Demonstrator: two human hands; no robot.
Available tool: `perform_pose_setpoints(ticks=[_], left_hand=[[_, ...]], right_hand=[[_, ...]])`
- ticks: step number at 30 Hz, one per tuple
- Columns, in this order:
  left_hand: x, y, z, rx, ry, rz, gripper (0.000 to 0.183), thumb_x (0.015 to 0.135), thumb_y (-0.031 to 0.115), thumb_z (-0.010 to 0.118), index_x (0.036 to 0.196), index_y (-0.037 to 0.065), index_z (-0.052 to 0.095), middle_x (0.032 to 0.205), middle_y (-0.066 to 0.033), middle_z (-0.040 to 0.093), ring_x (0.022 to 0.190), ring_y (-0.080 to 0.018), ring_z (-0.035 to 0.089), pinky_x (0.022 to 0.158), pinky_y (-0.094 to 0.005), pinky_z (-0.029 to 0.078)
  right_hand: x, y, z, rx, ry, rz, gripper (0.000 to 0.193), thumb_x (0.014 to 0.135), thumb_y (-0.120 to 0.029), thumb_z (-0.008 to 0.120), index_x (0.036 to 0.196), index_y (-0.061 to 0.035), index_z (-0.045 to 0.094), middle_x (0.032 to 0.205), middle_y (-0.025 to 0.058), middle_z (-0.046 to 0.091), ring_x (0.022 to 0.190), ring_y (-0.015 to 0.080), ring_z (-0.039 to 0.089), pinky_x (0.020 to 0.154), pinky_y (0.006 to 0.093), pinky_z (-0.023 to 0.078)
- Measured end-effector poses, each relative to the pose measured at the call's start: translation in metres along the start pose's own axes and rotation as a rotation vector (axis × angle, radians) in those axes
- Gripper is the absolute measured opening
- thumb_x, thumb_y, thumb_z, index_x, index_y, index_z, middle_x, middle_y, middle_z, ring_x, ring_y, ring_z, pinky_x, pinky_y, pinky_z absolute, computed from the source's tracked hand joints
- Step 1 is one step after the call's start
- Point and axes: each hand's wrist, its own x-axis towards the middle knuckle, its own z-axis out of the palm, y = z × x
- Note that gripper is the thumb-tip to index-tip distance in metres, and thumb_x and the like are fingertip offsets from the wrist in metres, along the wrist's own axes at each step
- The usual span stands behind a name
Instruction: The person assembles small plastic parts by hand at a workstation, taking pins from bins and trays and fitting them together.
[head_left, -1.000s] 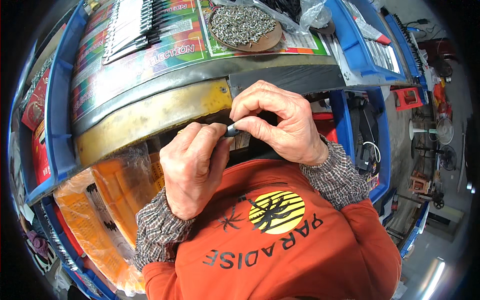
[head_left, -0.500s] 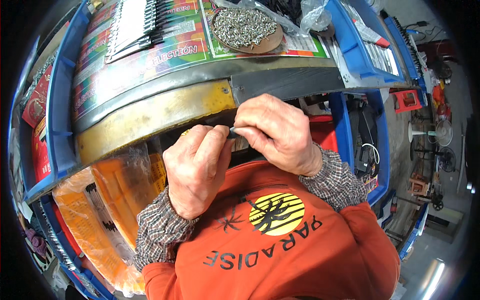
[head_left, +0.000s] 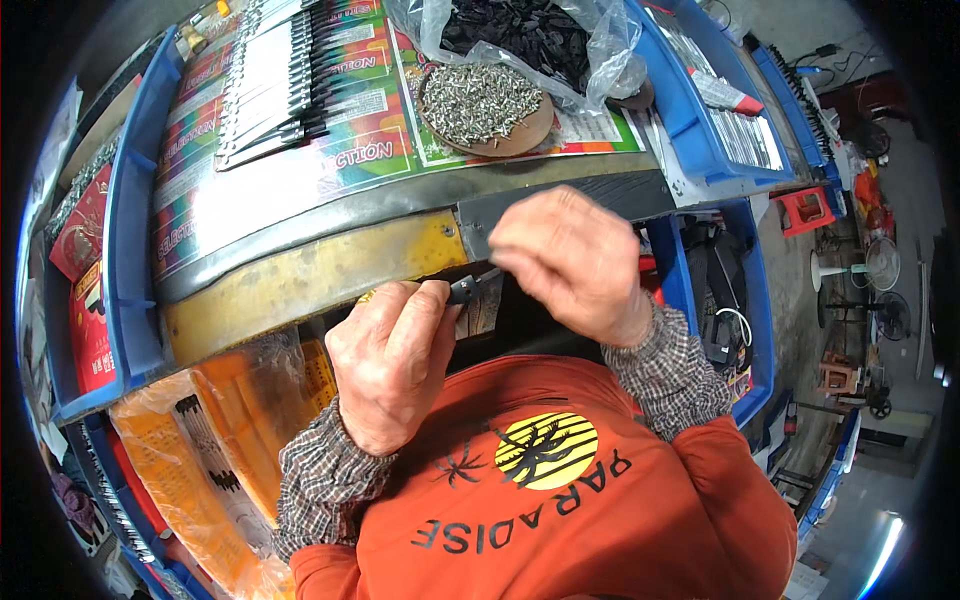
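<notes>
My left hand pinches a small black piece between thumb and forefinger, just below the bench's front edge. A short, thin silvery strip sticks out of that piece toward my right hand. My right hand hovers a little apart from it, to the right and slightly higher. Its fingers are curled together and somewhat blurred, so whatever they may hold is hidden. Beyond the edge, a round brown dish carries a heap of small silvery metal pins.
Flat silvery strips with black ends lie in a row on the bench. Black parts fill a clear plastic bag behind the dish. Blue bins flank the work area. An orange tray in plastic sits below left, and a blue drawer below right.
My right hand has drawn away from the black piece, rightward, and the silvery strip now shows. My left hand stays nearly in place. The bench sits lower in view.
</notes>
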Motion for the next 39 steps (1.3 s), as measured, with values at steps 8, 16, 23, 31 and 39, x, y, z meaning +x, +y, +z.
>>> perform_pose_setpoints(ticks=[8,16,23,31,39], left_hand=[[0.0,-0.007,-0.001,0.008,-0.04,-0.085,0.024,0.069,-0.002,0.072,0.09,0.003,0.061,0.073,-0.0097,0.056,0.06,-0.0271,0.057,0.052,-0.0363,0.046],[0.002,-0.006,-0.004,0.008,-0.049,-0.16,0.018,0.072,-0.003,0.072,0.086,0.003,0.063,0.07,-0.0096,0.057,0.058,-0.025,0.058,0.052,-0.033,0.045],[0.001,-0.008,-0.004,0.0,-0.058,-0.141,0.021,0.071,-0.003,0.072,0.088,0.003,0.061,0.072,-0.0103,0.057,0.06,-0.0264,0.058,0.053,-0.0347,0.046],[0.0,-0.006,-0.007,-0.028,-0.077,-0.146,0.024,0.069,-0.005,0.071,0.09,0.001,0.06,0.076,-0.0115,0.059,0.065,-0.0283,0.06,0.056,-0.036,0.048],[-0.001,-0.003,-0.011,-0.102,-0.121,-0.254,0.02,0.071,-0.003,0.071,0.088,0.002,0.06,0.073,-0.0124,0.057,0.063,-0.0306,0.059,0.055,-0.0372,0.047]], right_hand=[[0.017,0.042,0.002,-0.294,0.03,0.141,0.024,0.071,-0.006,0.075,0.094,-0.0033,0.067,0.093,0.0088,0.065,0.092,0.0277,0.058,0.082,0.0387,0.047],[0.02,0.046,0.011,-0.352,0.016,0.163,0.025,0.071,-0.012,0.076,0.092,-0.0043,0.068,0.089,0.0071,0.06,0.089,0.0265,0.053,0.078,0.0375,0.046],[0.024,0.05,0.011,-0.321,-0.024,0.199,0.021,0.069,-0.014,0.077,0.085,-0.0035,0.067,0.085,0.0075,0.059,0.088,0.027,0.051,0.078,0.0379,0.044],[0.028,0.05,0.009,-0.222,-0.028,0.237,0.009,0.074,-0.007,0.07,0.081,-0.0036,0.065,0.078,0.0049,0.059,0.08,0.0227,0.052,0.074,0.0344,0.043],[0.02,0.012,0.01,0.168,-0.031,0.375,0.006,0.078,-0.005,0.067,0.08,-0.0016,0.062,0.073,0.0076,0.058,0.07,0.022,0.056,0.061,0.0309,0.045]])
